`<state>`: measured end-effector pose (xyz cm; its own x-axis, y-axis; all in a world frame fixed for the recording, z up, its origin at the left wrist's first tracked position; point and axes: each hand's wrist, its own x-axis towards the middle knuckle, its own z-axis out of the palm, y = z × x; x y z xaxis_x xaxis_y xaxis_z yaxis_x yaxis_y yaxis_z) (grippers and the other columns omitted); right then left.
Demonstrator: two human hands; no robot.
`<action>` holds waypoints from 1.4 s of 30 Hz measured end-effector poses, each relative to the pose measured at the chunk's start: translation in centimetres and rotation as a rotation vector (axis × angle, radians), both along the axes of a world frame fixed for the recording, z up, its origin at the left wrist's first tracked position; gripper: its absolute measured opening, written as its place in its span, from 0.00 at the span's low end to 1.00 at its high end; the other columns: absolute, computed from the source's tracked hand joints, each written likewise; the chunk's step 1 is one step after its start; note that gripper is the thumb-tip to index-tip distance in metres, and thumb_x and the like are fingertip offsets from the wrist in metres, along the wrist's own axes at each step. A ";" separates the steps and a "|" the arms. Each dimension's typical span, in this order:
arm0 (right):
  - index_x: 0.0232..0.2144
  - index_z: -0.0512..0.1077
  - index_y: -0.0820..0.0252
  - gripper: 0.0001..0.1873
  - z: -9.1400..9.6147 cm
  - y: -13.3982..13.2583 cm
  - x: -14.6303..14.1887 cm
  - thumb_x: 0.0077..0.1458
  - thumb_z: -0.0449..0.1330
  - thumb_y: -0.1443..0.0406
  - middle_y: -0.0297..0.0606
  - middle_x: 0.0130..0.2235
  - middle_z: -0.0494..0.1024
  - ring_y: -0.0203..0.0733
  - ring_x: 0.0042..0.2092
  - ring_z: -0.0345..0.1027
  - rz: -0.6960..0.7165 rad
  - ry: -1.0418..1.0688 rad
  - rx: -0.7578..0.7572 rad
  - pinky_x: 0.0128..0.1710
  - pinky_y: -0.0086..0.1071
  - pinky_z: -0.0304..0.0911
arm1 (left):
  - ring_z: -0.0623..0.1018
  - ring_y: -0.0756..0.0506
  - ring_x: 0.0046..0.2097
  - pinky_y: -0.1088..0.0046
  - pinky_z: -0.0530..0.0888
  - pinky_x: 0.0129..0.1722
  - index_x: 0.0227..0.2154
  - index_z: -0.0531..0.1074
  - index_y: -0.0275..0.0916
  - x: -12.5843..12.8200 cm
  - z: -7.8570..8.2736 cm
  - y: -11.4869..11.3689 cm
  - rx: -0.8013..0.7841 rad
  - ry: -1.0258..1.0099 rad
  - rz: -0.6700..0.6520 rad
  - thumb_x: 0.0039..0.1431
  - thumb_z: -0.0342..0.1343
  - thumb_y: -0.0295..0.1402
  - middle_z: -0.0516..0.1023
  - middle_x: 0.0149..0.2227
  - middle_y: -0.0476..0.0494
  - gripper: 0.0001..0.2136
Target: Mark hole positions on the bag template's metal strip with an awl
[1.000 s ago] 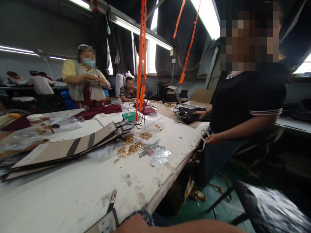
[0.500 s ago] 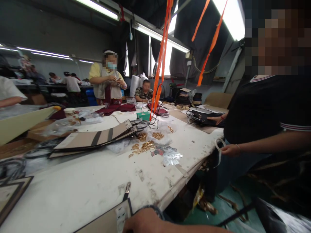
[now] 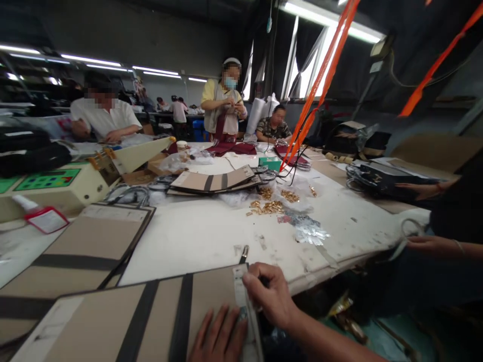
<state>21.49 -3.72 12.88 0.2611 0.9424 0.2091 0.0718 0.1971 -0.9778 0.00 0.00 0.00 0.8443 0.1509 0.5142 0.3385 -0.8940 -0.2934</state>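
Two hands now show over the near panel (image 3: pixel 162 322), where half a second ago only the right one did, and the view has swung left. That panel lies at the near edge of the white table (image 3: pixel 169 241), beige with two black bands and two white end strips.

The left hand (image 3: pixel 218 338) rests flat on it, four fingers showing, slightly spread and gripping nothing. The right hand (image 3: pixel 272 292) is at the far right corner, thumb and forefinger close together; whether they pinch the panel I cannot tell. One strap with a metal end (image 3: pixel 245 254) pokes out just beyond that corner.

To the left lie one similar panel (image 3: pixel 101 236) and one red-labelled bottle (image 3: pixel 46 219). Farther off are one stack of at least two panels (image 3: pixel 236 177), one green box (image 3: pixel 269 163), four heaps of gold pieces (image 3: pixel 267 207) and one cluster of silver plates (image 3: pixel 311 234). Four co-workers are around the table, one on the right holding one pale loop (image 3: pixel 409 231).
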 end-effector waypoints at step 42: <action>0.16 0.61 0.57 0.30 -1.5 0.7 -3.0 0.66 0.62 0.52 0.32 0.17 0.62 0.33 0.20 0.54 0.053 0.038 -0.042 0.22 0.31 0.52 | 0.49 0.33 0.77 0.50 0.34 0.76 0.73 0.54 0.40 -0.6 5.0 -3.8 -0.728 0.226 0.074 0.55 0.65 0.49 0.54 0.75 0.32 0.46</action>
<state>18.54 -3.03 11.33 0.2179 0.9629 0.1595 0.0247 0.1580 -0.9871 -0.59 -3.77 4.99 0.8917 0.4455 0.0795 0.4066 -0.8659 0.2914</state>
